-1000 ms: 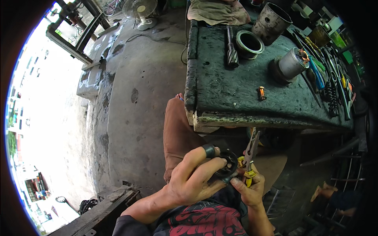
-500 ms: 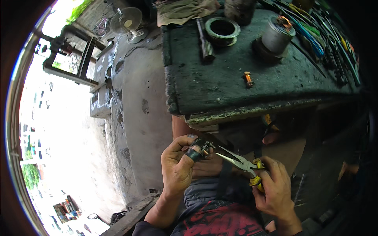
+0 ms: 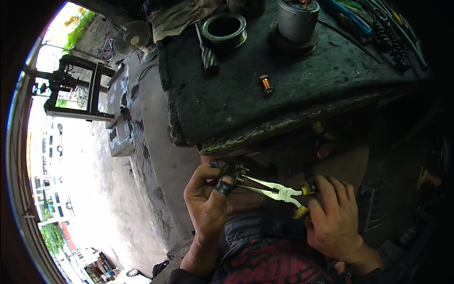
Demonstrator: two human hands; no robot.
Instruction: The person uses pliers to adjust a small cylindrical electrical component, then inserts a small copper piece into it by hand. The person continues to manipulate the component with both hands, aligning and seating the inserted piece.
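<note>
Pinched between the thumb and fingers of my left hand (image 3: 204,201) is a small dark part (image 3: 231,171) with metal prongs and a bit of copper colour. Dark bands wrap the thumb and a finger. My right hand (image 3: 335,220) is closed round the yellow grips of long-nose pliers (image 3: 283,193). Their jaws are spread, and the tips point left at the small part. Whether the tips touch it I cannot tell. Both hands are in front of the bench's near edge, over my lap. A small copper-coloured piece (image 3: 266,85) lies on the bench.
The dark, worn bench (image 3: 227,113) carries a metal ring (image 3: 223,29), a fluted cutter (image 3: 208,56), a grey can (image 3: 297,21), a cloth (image 3: 179,21) and several tools at the far right. Left of it, a fan (image 3: 135,40) stands near a black metal frame (image 3: 82,87).
The pliers have come closer to the small part, their tips now beside it. My view has shifted, so the bench appears further left and higher. Both holds stay the same.
</note>
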